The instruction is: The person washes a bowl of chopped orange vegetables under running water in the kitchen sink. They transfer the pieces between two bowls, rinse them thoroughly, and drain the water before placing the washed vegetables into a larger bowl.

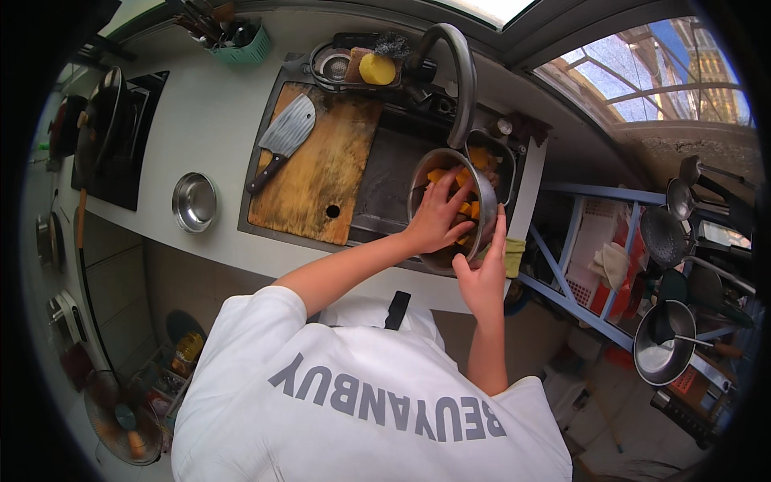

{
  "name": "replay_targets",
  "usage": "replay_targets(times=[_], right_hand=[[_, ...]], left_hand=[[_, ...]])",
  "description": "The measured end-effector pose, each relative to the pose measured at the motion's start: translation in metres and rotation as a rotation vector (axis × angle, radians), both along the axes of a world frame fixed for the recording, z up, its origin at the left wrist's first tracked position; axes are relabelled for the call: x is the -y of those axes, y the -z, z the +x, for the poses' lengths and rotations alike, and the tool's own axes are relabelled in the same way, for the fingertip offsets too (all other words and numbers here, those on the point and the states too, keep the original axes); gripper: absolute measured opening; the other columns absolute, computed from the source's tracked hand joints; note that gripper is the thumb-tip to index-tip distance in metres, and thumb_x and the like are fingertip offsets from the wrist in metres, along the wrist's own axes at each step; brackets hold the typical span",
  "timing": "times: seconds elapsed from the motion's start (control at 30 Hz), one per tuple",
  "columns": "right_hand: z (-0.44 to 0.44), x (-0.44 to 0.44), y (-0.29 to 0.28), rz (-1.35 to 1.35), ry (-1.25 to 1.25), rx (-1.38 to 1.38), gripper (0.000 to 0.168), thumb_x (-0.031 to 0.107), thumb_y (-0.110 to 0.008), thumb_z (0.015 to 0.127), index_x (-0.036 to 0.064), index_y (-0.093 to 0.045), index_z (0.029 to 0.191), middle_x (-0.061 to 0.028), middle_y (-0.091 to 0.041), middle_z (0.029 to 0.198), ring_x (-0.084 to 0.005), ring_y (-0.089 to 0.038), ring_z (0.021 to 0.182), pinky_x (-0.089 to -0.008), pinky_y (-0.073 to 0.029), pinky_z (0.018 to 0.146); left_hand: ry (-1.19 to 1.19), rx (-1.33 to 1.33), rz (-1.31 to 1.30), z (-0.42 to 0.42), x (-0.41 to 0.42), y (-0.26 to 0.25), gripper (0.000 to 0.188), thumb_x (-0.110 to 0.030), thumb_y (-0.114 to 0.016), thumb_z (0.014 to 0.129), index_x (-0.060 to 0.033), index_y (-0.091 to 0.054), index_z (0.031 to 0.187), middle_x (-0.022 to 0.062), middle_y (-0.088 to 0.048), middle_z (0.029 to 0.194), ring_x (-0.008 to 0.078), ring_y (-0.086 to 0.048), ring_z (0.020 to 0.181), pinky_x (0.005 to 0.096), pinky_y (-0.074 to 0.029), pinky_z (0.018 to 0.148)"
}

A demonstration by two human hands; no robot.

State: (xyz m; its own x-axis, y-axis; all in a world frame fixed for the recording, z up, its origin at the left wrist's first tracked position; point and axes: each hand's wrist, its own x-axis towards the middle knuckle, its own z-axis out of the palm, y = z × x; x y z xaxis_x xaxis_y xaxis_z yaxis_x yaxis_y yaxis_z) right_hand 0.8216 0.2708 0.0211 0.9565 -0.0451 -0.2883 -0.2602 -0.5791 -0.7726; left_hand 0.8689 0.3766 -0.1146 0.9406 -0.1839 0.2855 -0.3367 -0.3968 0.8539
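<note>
A deep stainless steel bowl (488, 202) is tilted over the right part of the sink (391, 172), with orange chunks (465, 208), likely pumpkin, inside. My left hand (443, 211) reaches into it, fingers spread against the chunks. Along the bowl's near right side, my right hand (485, 265) grips it, thumb by the rim and fingers up the outer wall. Beyond the bowl, a drain basket (511, 162) in the sink corner contains more orange scraps. The curved faucet (464, 90) arches down just above the bowl's far rim.
A cleaver (289, 132) lies on a wooden cutting board (325, 175) across the sink's left part. On the counter (174, 132) sits a small steel bowl (194, 203). Behind the sink, a rack bears a yellow sponge (377, 69). A blue metal shelf (560, 280) stands at right.
</note>
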Motion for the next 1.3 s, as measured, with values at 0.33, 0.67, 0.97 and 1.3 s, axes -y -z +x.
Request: replay_targets(times=[0.33, 0.67, 0.97, 1.3], right_hand=[[0.005, 0.0, -0.003, -0.014, -0.021, 0.005, 0.091, 0.002, -0.061, 0.071, 0.011, -0.015, 0.15, -0.0215, -0.041, 0.13, -0.0328, -0.058, 0.106, -0.036, -0.051, 0.083], [0.007, -0.004, -0.016, -0.113, -0.04, 0.031, 0.091, 0.001, -0.061, 0.071, 0.009, -0.017, 0.149, -0.021, -0.042, 0.124, -0.0328, -0.059, 0.101, -0.0361, -0.052, 0.08], [0.007, -0.008, -0.023, -0.227, -0.092, 0.07, 0.091, 0.004, -0.062, 0.07, 0.011, -0.017, 0.149, -0.0202, -0.043, 0.122, -0.0336, -0.061, 0.094, -0.0365, -0.052, 0.076], [0.003, -0.008, -0.025, -0.223, -0.081, 0.064, 0.091, 0.005, -0.063, 0.07, 0.012, -0.018, 0.149, -0.0194, -0.043, 0.119, -0.0331, -0.061, 0.09, -0.0361, -0.052, 0.075]], left_hand=[[-0.045, 0.012, -0.062, 0.0, 0.007, 0.002, 0.078, -0.025, -0.072, 0.076, -0.0103, -0.034, 0.142, 0.0215, -0.021, 0.147, 0.0452, -0.029, 0.13, 0.0529, -0.026, 0.105], [-0.082, 0.002, -0.106, 0.001, 0.019, 0.003, 0.079, -0.024, -0.072, 0.074, -0.0098, -0.033, 0.141, 0.0239, -0.02, 0.146, 0.0482, -0.028, 0.129, 0.057, -0.024, 0.106], [-0.111, 0.012, -0.175, -0.001, 0.025, 0.005, 0.075, -0.022, -0.071, 0.073, -0.0032, -0.035, 0.136, 0.0263, -0.02, 0.145, 0.0487, -0.026, 0.13, 0.0571, -0.022, 0.107], [-0.096, 0.03, -0.19, -0.003, 0.027, 0.004, 0.076, -0.019, -0.072, 0.071, -0.0032, -0.034, 0.136, 0.0265, -0.02, 0.144, 0.0497, -0.027, 0.128, 0.0558, -0.023, 0.107]])
